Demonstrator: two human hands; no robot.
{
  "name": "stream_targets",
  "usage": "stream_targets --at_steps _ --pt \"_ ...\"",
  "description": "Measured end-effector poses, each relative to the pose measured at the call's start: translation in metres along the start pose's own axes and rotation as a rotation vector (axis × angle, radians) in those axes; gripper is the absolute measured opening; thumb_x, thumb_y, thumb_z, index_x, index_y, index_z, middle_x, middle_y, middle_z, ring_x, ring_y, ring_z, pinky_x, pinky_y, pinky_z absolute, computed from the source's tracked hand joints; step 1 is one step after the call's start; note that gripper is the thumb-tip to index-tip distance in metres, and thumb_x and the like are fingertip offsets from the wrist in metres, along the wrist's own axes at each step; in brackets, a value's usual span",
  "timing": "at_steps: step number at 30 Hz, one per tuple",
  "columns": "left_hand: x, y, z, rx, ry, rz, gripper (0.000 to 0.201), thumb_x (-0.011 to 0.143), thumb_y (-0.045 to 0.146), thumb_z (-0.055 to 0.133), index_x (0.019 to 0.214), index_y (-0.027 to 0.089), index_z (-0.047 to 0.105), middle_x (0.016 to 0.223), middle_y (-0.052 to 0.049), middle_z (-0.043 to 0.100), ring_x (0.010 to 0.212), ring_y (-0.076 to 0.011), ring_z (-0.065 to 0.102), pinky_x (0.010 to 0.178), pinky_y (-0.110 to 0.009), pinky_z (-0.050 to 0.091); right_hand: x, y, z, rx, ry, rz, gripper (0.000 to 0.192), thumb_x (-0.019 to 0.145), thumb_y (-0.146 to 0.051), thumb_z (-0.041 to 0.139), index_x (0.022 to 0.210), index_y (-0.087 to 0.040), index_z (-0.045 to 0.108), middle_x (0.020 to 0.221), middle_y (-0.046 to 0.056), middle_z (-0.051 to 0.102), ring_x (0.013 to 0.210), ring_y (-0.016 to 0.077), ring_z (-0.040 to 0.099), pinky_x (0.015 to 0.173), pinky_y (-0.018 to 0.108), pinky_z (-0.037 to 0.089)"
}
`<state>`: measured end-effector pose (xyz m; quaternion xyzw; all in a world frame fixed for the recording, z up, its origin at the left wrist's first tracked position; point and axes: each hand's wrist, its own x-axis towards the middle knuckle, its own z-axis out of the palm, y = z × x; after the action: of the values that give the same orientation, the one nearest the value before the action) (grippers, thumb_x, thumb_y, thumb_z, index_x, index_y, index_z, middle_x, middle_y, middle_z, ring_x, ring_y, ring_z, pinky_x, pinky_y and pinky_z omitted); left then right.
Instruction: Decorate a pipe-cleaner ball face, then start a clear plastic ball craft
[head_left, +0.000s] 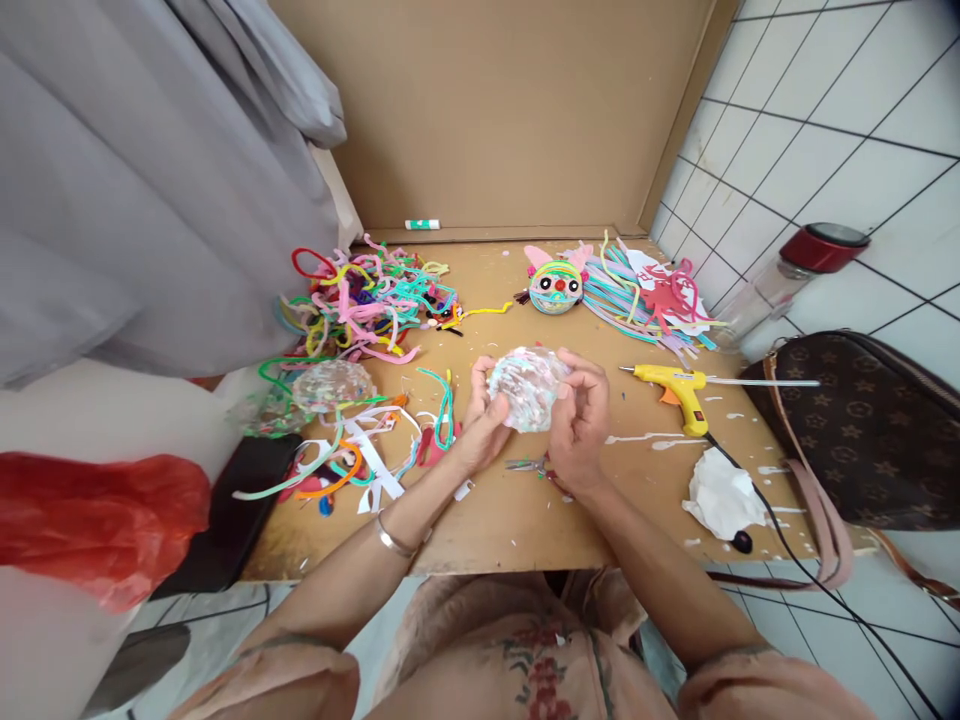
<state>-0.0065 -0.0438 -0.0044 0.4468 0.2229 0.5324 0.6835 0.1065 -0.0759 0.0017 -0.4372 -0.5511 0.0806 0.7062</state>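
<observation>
A round, clear plastic piece with whitish, glue-like streaks and pastel flecks point(527, 388) is held up over the middle of the table. My left hand point(489, 412) grips its left edge, thumb on the near side. On its right edge, my right hand point(582, 408) pinches with thumb and fingers. Small scissors point(529, 466) lie on the wood just below, partly hidden by my right hand. Behind the piece sits a colourful animal face point(556, 288) with pink ears, round eyes and a red nose.
Tangled pipe cleaners point(367, 300) pile at the back left, straighter ones point(619, 285) at the back right. A yellow glue gun point(679, 392) lies right, its cord trailing forward. Crumpled tissue point(724, 492), a brown handbag point(862, 430) and a red-lidded bottle point(795, 270) stand along the right side.
</observation>
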Motion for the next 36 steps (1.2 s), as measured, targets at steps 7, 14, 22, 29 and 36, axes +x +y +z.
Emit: stream_targets --at_steps 7,14,22,29,36 --pt "0.002 0.002 -0.003 -0.023 0.001 0.008 0.073 0.063 0.069 0.081 0.108 0.031 0.037 0.119 -0.003 0.064 0.116 -0.0226 0.065 0.095 -0.038 0.053 -0.002 -0.001 0.001 0.004 0.019 -0.007 0.007 0.100 -0.024 0.043 0.099 -0.026 0.051 0.124 0.009 0.061 0.126 0.0223 0.058 0.105 0.047 0.049" --pt "-0.001 0.004 -0.003 -0.011 0.011 -0.006 0.104 0.054 0.074 0.083 0.139 0.033 0.038 0.134 -0.010 0.061 0.125 -0.0299 0.062 0.098 -0.043 0.053 -0.006 -0.008 0.003 0.015 0.005 0.015 0.007 0.100 -0.025 0.043 0.100 -0.025 0.050 0.123 0.010 0.061 0.123 0.0227 0.059 0.104 0.047 0.049" --pt "0.002 0.000 -0.007 -0.055 -0.007 -0.080 0.097 0.053 0.072 0.084 0.131 0.023 0.054 0.135 -0.015 0.064 0.126 -0.0364 0.062 0.100 -0.046 0.054 -0.005 -0.010 0.004 0.013 0.009 0.021 0.008 0.100 -0.023 0.043 0.098 -0.025 0.050 0.121 0.009 0.061 0.123 0.0218 0.059 0.103 0.044 0.049" --pt "0.002 0.000 -0.003 -0.051 0.033 -0.068 0.084 0.059 0.073 0.080 0.122 0.021 0.060 0.130 -0.014 0.068 0.130 -0.0350 0.061 0.103 -0.046 0.053 -0.007 -0.008 0.004 0.074 -0.025 0.092 0.008 0.101 -0.027 0.044 0.104 -0.025 0.052 0.124 0.009 0.061 0.123 0.0212 0.059 0.106 0.044 0.048" --pt "0.001 0.008 0.002 -0.150 0.059 -0.102 0.073 0.061 0.075 0.078 0.109 0.021 0.069 0.119 -0.010 0.075 0.131 -0.0352 0.060 0.111 -0.047 0.049 -0.004 0.004 0.002 0.094 -0.214 0.067 0.093 0.077 -0.056 0.077 0.150 -0.026 0.029 0.159 0.018 0.034 0.150 0.0331 0.034 0.120 0.056 0.038"
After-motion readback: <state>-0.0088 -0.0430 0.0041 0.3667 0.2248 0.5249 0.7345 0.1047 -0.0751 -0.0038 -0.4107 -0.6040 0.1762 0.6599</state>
